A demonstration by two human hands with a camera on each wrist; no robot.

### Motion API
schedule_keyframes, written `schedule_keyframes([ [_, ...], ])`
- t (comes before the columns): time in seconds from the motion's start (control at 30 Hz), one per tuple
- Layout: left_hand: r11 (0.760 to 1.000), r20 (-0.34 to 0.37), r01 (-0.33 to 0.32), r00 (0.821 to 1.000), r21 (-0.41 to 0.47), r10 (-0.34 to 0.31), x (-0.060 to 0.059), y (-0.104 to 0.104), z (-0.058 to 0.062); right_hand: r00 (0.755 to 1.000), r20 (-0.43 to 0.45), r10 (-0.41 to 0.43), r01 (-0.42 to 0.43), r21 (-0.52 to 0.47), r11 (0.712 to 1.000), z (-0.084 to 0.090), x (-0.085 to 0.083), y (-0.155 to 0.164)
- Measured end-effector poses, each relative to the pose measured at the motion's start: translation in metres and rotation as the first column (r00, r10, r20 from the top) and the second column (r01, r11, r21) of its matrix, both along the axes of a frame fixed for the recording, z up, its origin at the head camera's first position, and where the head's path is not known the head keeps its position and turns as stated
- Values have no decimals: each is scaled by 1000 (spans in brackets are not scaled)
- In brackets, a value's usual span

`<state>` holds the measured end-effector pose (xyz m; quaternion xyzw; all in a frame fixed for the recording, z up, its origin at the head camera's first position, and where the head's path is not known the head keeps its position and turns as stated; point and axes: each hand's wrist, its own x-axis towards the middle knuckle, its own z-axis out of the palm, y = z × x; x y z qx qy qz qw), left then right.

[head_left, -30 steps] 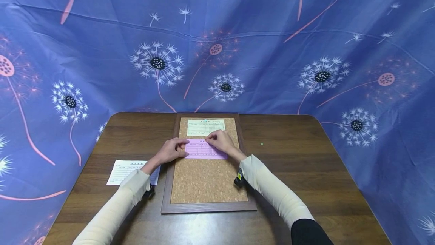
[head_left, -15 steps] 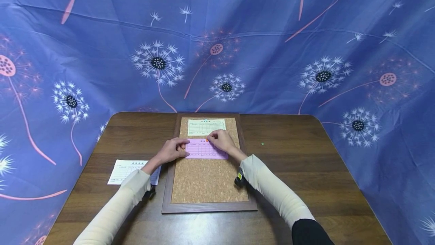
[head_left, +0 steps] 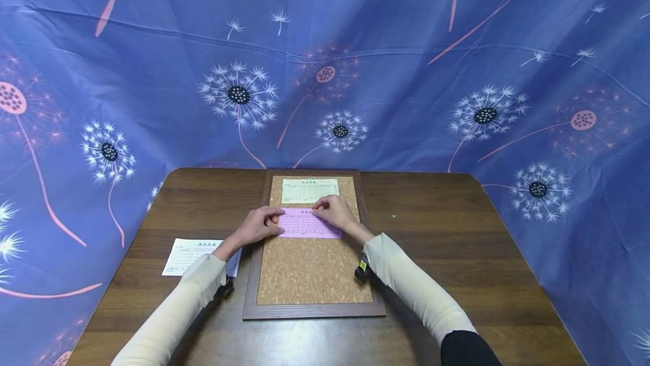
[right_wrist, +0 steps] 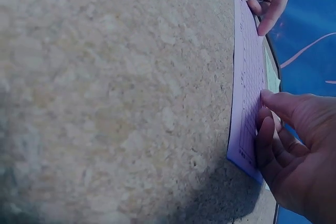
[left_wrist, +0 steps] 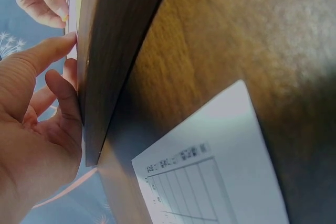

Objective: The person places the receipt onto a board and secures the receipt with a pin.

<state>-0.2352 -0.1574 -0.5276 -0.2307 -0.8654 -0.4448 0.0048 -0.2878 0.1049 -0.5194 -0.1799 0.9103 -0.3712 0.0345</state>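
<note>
A pink form slip lies across the framed cork board, below a pale green slip. At its left edge my left hand presses with thumb and fingertips, the index finger stretched out in the left wrist view. My right hand is at the slip's top edge near the middle. Its fingertips pinch a small orange push pin, mostly hidden by the fingers. In the right wrist view the pink slip's near right corner stands slightly off the cork; whether the pin's point is in the cork cannot be seen.
A white form slip lies on the wooden table left of the board, partly under the left forearm. A tiny green object sits to the board's right. Blue dandelion-print cloth hangs behind the table.
The right fingertips have shifted slightly right along the pink slip's top edge. Less of the orange pin shows now than half a second ago. The left hand stays in place.
</note>
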Motion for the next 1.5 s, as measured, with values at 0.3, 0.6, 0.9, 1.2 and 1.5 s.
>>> schedule_keyframes([
  [0.3, 996, 81, -41, 996, -84, 48, -1, 3, 2, 999, -50, 22, -25, -51, 998, -1, 3, 5],
  [0.6, 996, 78, -42, 996, -82, 49, 0, 2, 2, 1000, 1, -6, 6, -65, 998, -3, 1, 6],
  [0.9, 996, 86, -43, 995, -83, 50, 0, 2, 3, 995, -96, -29, 22, -76, 997, -4, 2, 9],
  [1.2, 995, 81, -49, 995, -88, 56, 1, 3, 2, 992, -124, -27, 25, -20, 999, -6, 2, 8],
  [1.5, 996, 119, -59, 991, -64, 67, 3, 4, 5, 994, -101, -36, 40, 37, 998, -5, 1, 4],
])
